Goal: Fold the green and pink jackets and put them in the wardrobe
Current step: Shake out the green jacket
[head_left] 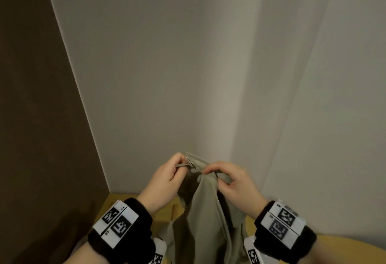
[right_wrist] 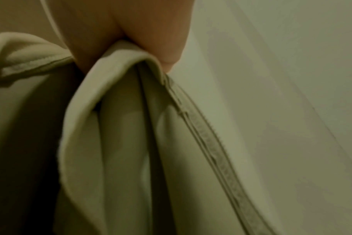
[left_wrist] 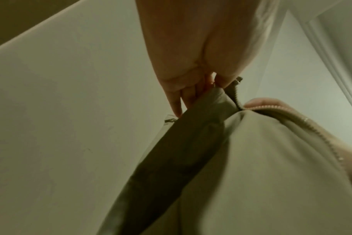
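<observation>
A pale green jacket (head_left: pixel 205 217) hangs from both my hands in front of a white wall corner, its body dropping out of the head view's lower edge. My left hand (head_left: pixel 169 177) pinches the zipper pull (head_left: pixel 184 165) at the jacket's top. My right hand (head_left: pixel 229 177) grips the collar edge beside the zip teeth. In the left wrist view my left hand (left_wrist: pixel 193 82) holds the top of the green jacket (left_wrist: pixel 251 174), zip teeth running down its right side. The right wrist view shows my right hand (right_wrist: pixel 151 47) curled round the folded jacket edge (right_wrist: pixel 115 127). No pink jacket shows.
White walls (head_left: pixel 167 65) meet in a corner straight ahead. A brown panel (head_left: pixel 37 117) stands on the left. A yellowish wooden surface (head_left: pixel 123 201) lies below my wrists, partly covered by the jacket.
</observation>
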Demonstrator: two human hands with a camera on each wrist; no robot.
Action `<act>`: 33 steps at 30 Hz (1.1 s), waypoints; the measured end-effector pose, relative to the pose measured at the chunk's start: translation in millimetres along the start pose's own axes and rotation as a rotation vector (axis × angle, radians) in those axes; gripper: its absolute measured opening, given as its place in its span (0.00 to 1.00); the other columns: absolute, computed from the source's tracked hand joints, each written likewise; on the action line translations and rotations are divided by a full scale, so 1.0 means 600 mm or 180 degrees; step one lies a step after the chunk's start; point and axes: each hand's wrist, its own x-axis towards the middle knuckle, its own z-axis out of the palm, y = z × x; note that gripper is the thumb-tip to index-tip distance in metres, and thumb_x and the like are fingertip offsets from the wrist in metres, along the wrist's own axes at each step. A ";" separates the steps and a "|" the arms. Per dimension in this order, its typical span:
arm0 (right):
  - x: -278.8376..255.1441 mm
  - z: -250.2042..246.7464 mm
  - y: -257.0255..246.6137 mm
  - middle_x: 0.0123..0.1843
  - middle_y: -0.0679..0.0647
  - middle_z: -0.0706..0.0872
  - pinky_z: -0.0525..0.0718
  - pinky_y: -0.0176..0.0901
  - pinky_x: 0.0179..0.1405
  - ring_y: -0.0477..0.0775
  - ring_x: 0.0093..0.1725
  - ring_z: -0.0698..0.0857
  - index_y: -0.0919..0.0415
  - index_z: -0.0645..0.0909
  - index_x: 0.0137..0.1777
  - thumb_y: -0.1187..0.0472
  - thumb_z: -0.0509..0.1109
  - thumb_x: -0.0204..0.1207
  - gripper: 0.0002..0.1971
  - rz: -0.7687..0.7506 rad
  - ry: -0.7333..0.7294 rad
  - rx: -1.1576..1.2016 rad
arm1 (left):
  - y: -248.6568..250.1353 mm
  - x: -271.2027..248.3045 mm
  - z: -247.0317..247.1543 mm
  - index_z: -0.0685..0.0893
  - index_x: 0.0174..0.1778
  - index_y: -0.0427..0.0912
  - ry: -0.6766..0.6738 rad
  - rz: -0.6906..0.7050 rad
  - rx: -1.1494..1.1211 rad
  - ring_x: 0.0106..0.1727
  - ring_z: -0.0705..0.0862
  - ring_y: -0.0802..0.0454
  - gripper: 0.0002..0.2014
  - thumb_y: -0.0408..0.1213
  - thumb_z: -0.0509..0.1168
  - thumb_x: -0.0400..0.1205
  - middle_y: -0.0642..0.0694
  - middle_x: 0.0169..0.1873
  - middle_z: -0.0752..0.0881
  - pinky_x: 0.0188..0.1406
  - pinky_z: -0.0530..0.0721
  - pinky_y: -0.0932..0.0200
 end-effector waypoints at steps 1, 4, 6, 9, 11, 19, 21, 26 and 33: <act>-0.001 -0.001 0.000 0.51 0.28 0.83 0.76 0.22 0.54 0.32 0.53 0.82 0.32 0.77 0.53 0.65 0.68 0.76 0.21 0.0065 0.0000 0.0080 | -0.001 0.000 0.003 0.70 0.36 0.40 0.0095 -0.0076 -0.0047 0.29 0.69 0.59 0.10 0.34 0.55 0.85 0.45 0.28 0.72 0.30 0.66 0.62; 0.001 -0.007 0.001 0.42 0.23 0.80 0.76 0.26 0.45 0.32 0.42 0.79 0.26 0.67 0.65 0.57 0.67 0.79 0.24 0.0472 0.0160 0.0257 | -0.007 0.005 0.003 0.66 0.32 0.42 0.0438 -0.0421 -0.0135 0.28 0.65 0.57 0.14 0.34 0.54 0.85 0.48 0.27 0.66 0.29 0.62 0.61; 0.005 -0.014 0.008 0.34 0.34 0.78 0.75 0.31 0.39 0.37 0.34 0.76 0.24 0.59 0.71 0.54 0.65 0.79 0.29 0.0621 0.0327 0.0176 | -0.016 0.007 0.001 0.70 0.34 0.39 0.0465 -0.0787 -0.0144 0.32 0.69 0.53 0.14 0.36 0.54 0.86 0.45 0.29 0.69 0.32 0.65 0.60; 0.010 -0.015 0.012 0.31 0.39 0.75 0.74 0.27 0.40 0.35 0.35 0.77 0.30 0.53 0.75 0.56 0.64 0.80 0.31 0.0725 0.0196 0.0175 | -0.019 0.007 0.003 0.78 0.42 0.36 0.0492 -0.1327 -0.0444 0.40 0.76 0.48 0.19 0.46 0.51 0.87 0.41 0.35 0.75 0.42 0.71 0.56; 0.009 -0.007 0.010 0.43 0.31 0.80 0.73 0.17 0.50 0.23 0.48 0.79 0.29 0.54 0.72 0.56 0.64 0.80 0.30 0.0832 -0.0066 0.0254 | -0.009 0.009 0.004 0.80 0.46 0.39 0.0507 -0.1582 -0.0553 0.49 0.78 0.49 0.24 0.56 0.49 0.84 0.45 0.42 0.79 0.51 0.71 0.56; -0.006 0.030 0.009 0.56 0.33 0.85 0.76 0.21 0.56 0.27 0.55 0.82 0.45 0.82 0.63 0.59 0.71 0.76 0.17 0.0472 -0.0859 -0.0025 | -0.002 0.020 0.011 0.81 0.35 0.36 0.0409 -0.1389 -0.0311 0.41 0.82 0.46 0.15 0.44 0.63 0.82 0.38 0.34 0.82 0.42 0.75 0.54; -0.003 0.030 0.005 0.48 0.31 0.86 0.76 0.22 0.48 0.31 0.50 0.84 0.47 0.86 0.57 0.56 0.71 0.76 0.11 0.0531 -0.0855 0.0190 | -0.004 0.017 0.014 0.78 0.35 0.36 0.0243 -0.1229 -0.0193 0.38 0.79 0.48 0.11 0.38 0.61 0.82 0.39 0.32 0.79 0.38 0.73 0.53; 0.028 0.023 0.008 0.53 0.39 0.80 0.77 0.30 0.54 0.33 0.55 0.78 0.40 0.74 0.59 0.54 0.63 0.80 0.10 0.0853 -0.0248 0.0563 | 0.006 0.005 0.019 0.86 0.48 0.34 -0.0603 -0.0682 -0.0388 0.47 0.84 0.51 0.14 0.39 0.59 0.85 0.39 0.46 0.88 0.56 0.80 0.45; 0.036 0.029 0.009 0.36 0.45 0.82 0.78 0.38 0.46 0.43 0.39 0.80 0.53 0.80 0.43 0.61 0.64 0.80 0.06 0.1176 -0.0568 0.1178 | 0.026 -0.003 0.019 0.85 0.57 0.40 -0.0865 -0.0826 -0.1001 0.54 0.84 0.54 0.14 0.37 0.55 0.86 0.45 0.51 0.87 0.60 0.78 0.59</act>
